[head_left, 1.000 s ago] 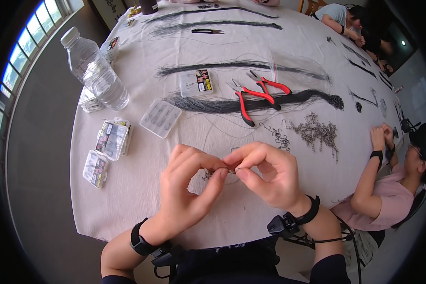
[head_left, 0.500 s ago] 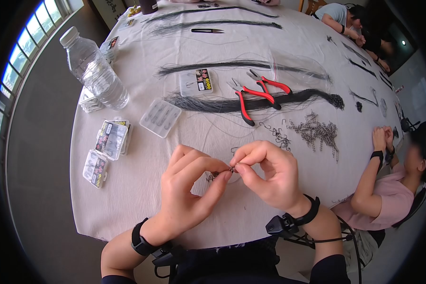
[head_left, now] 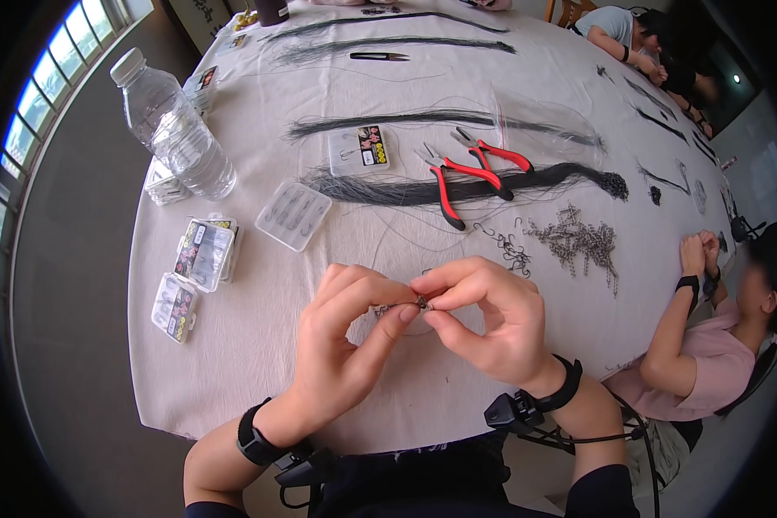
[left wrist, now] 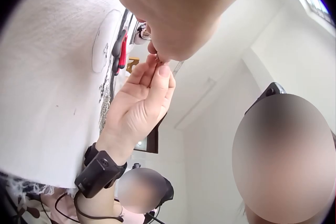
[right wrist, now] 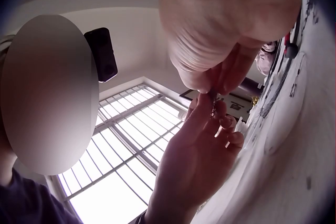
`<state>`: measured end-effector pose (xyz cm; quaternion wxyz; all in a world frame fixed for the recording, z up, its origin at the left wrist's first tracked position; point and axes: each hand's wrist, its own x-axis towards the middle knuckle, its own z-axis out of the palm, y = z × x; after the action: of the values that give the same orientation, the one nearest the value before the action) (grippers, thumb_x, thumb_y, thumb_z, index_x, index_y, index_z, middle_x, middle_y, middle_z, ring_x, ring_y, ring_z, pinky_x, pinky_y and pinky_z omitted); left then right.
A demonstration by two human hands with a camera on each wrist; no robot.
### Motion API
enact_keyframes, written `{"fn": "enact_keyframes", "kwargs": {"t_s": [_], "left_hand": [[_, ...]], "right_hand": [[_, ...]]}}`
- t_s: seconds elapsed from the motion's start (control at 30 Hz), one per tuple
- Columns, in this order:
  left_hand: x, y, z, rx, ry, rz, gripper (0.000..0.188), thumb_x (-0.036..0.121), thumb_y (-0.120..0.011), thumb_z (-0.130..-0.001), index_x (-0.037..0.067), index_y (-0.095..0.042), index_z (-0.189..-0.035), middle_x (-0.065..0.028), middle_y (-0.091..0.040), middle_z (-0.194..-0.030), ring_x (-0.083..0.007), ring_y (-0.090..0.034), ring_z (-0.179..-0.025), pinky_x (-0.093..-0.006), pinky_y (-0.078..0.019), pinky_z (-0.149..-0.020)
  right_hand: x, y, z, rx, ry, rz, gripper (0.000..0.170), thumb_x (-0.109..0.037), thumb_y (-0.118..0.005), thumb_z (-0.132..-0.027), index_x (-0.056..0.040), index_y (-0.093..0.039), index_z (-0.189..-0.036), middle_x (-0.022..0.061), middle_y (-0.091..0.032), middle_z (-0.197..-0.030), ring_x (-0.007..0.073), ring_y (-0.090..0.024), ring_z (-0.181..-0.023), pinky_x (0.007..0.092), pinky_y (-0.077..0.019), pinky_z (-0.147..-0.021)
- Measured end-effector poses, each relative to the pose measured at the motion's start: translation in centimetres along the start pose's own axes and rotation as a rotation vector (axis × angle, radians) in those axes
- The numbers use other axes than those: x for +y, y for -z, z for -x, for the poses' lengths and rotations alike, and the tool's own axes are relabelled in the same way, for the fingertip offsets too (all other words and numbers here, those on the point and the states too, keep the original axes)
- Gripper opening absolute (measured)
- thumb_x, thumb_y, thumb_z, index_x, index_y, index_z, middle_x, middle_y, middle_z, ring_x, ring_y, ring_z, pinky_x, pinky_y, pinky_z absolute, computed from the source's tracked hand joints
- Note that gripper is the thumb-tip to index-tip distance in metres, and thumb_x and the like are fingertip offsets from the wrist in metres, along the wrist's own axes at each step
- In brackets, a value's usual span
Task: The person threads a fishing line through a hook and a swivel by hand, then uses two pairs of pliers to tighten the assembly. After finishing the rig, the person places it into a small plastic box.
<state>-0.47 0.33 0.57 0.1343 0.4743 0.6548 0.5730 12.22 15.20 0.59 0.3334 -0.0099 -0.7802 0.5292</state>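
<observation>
Both hands meet above the table's near part in the head view. The left hand (head_left: 341,332) pinches a small dark metal piece (head_left: 422,303) between thumb and forefinger. Thumb and forefinger of the right hand (head_left: 492,324) pinch its other side. In the right wrist view a short bit of small metal links (right wrist: 213,109) shows at the fingertips; its exact shape is too small to tell. Behind the right hand lie loose hooks (head_left: 511,250) and a pile of small metal swivels or links (head_left: 578,240). Part of a small dark cluster shows behind the left fingers.
Red-handled pliers (head_left: 447,194) rest on a black strand bundle (head_left: 380,190). Clear hook boxes (head_left: 293,216) and a plastic bottle (head_left: 177,129) stand to the left. Small black snips (head_left: 378,57) lie farther back on the white cloth (head_left: 233,371). Another person (head_left: 699,345) sits at the right.
The fingertips have shifted slightly around the small piece, and more of it shows between them. The right thumb and forefinger have changed their spacing a little. The table items have not moved.
</observation>
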Motion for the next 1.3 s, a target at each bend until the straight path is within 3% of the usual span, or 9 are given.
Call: {"fn": "enact_keyframes", "kwargs": {"t_s": [0.47,0.57,0.67,0.93,1.3], "left_hand": [[0.2,0.0,-0.1,-0.012,-0.032,-0.033,0.007,0.004,-0.074,-0.086,0.007,-0.073,-0.093,-0.0035,-0.070,-0.089,-0.0210,-0.058,-0.084,-0.0324,-0.0442,-0.079],[0.2,0.1,-0.2,-0.020,-0.046,-0.040,0.007,0.004,-0.074,-0.086,0.007,-0.073,-0.093,-0.0034,-0.070,-0.088,-0.0209,-0.058,-0.083,-0.0323,-0.0444,-0.078],[0.2,0.1,-0.2,-0.021,-0.058,-0.049,0.007,0.004,-0.074,-0.086,0.007,-0.073,-0.092,-0.0033,-0.070,-0.088,-0.0209,-0.058,-0.083,-0.0320,-0.0445,-0.077],[0.4,0.2,-0.2,-0.024,-0.011,-0.038,0.006,0.004,-0.074,-0.086,0.006,-0.072,-0.091,-0.0041,-0.069,-0.087,-0.0212,-0.058,-0.083,-0.0321,-0.0452,-0.076],[0.6,0.3,-0.3,-0.002,-0.171,-0.222,0.019,0.000,-0.079,-0.074,0.008,-0.073,-0.089,-0.0034,-0.066,-0.083,-0.0237,-0.057,-0.081,-0.0340,-0.0461,-0.072]], "right_hand": [[-0.1,0.5,-0.1,-0.021,0.017,0.043,0.020,0.006,-0.079,-0.078,-0.0032,-0.065,-0.088,0.0075,-0.068,-0.092,0.0176,-0.069,-0.079,0.0289,-0.0552,-0.071],[0.0,1.0,0.2,-0.118,-0.099,-0.113,0.031,0.016,-0.074,-0.079,-0.0017,-0.059,-0.100,0.0125,-0.063,-0.101,0.0177,-0.064,-0.091,0.0312,-0.0541,-0.081],[0.1,1.1,0.2,-0.147,-0.082,-0.127,0.033,0.017,-0.071,-0.081,-0.0024,-0.055,-0.103,0.0128,-0.063,-0.100,0.0177,-0.064,-0.091,0.0307,-0.0538,-0.080],[-0.1,1.1,0.1,-0.120,-0.096,-0.098,0.033,0.018,-0.069,-0.082,-0.0024,-0.054,-0.103,0.0133,-0.065,-0.099,0.0185,-0.066,-0.092,0.0312,-0.0548,-0.081],[-0.1,1.1,0.1,-0.136,-0.024,0.036,0.031,0.017,-0.070,-0.081,0.0005,-0.058,-0.103,0.0148,-0.069,-0.101,0.0197,-0.069,-0.091,0.0304,-0.0571,-0.079]]}}
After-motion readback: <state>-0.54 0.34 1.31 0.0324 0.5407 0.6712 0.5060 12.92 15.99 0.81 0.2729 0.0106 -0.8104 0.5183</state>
